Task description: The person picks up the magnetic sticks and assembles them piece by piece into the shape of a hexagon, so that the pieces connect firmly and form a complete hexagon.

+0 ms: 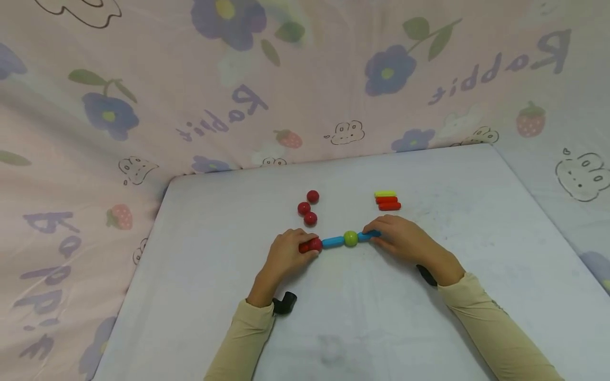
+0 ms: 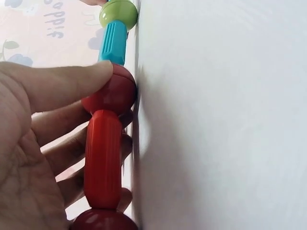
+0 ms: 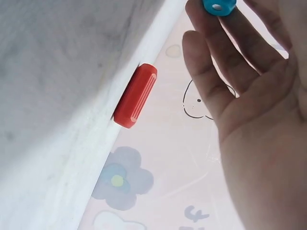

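Note:
A chain of rods and balls lies on the table between the two hands. My left hand (image 1: 292, 251) grips its red ball (image 2: 115, 93) between thumb and fingers. A red rod (image 2: 103, 160) joins that ball to another red ball (image 2: 104, 221) beside the palm. On the other side come a blue rod (image 1: 333, 242), a green ball (image 1: 350, 238) and a second blue rod (image 1: 369, 235). My right hand (image 1: 402, 238) pinches this second rod. Its free end shows a pale round spot in the right wrist view.
Three loose red balls (image 1: 304, 208) lie beyond the left hand. Past the right hand, a yellow rod (image 1: 385, 194) and two red rods (image 1: 389, 206) lie side by side. The white table (image 1: 214, 211) ends at a patterned cloth (image 1: 310, 106).

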The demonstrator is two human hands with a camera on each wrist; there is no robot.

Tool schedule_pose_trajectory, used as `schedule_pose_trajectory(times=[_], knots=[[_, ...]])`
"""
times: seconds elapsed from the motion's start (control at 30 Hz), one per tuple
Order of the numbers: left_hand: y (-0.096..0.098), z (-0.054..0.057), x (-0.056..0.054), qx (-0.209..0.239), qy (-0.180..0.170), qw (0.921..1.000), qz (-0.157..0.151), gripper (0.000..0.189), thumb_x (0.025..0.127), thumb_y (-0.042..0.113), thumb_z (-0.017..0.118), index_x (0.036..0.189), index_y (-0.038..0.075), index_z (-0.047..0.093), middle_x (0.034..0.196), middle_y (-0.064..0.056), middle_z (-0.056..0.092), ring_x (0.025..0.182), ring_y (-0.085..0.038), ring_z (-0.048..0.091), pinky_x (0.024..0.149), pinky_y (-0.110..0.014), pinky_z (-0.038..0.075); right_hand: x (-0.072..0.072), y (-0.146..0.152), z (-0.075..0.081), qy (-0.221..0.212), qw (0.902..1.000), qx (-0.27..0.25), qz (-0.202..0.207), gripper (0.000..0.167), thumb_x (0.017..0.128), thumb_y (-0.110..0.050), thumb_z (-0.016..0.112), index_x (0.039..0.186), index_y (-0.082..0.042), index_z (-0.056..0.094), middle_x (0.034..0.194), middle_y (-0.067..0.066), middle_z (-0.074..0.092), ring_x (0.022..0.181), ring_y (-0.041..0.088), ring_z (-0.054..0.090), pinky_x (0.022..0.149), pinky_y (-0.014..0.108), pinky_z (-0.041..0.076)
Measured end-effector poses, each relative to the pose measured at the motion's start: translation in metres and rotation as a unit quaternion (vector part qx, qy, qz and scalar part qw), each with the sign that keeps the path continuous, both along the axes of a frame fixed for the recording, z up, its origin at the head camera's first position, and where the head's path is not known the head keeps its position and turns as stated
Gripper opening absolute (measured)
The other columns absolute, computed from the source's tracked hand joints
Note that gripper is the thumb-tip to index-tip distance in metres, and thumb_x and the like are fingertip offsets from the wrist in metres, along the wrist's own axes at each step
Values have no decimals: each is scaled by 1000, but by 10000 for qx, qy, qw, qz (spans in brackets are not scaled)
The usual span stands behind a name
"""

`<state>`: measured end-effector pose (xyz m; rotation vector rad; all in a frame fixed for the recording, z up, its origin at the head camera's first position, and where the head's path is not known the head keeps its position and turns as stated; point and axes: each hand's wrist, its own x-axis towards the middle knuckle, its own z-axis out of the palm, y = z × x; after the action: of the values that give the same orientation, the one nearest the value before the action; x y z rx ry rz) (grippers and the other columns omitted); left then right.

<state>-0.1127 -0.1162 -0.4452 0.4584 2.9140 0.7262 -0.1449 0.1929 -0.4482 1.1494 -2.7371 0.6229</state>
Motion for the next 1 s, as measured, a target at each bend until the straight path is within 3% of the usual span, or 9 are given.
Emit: schedule_pose_trajectory(times=[0.23,0.43,0.67,1.0], knots=[[1,4,5,54,-218,9997,46,39,88,24,75,125,17,68,114,-2,69,101,-19,58,87,-38,49,1,-2,-1,-80,9999,-77,126,24,85,-13,78,108,-15,70,104,-4,72,97,13,66,87,37,56],[7,7,9,14,72,9998,-179,41,88,24,75,127,18,66,121,-3,66,111,-22,60,93,-42,51,3,-7,0,-116,9998,-41,174,25,84,-14,79,108,-15,72,104,-4,74,95,13,68,84,36,57],[15,7,10,-449,562,9970,-302,30,88,23,75,117,17,72,107,0,71,99,-20,60,85,-37,52,7,-19,3,-172,9991,-107,371,26,85,-17,79,110,-14,73,104,-4,74,94,14,69,84,35,57],[24,6,11,-287,554,9972,-402,30,87,19,77,117,16,72,107,0,72,101,-21,64,87,-40,53,12,-26,3,194,9979,-183,587,27,81,-15,82,107,-14,73,100,-4,75,90,12,69,80,33,58]])
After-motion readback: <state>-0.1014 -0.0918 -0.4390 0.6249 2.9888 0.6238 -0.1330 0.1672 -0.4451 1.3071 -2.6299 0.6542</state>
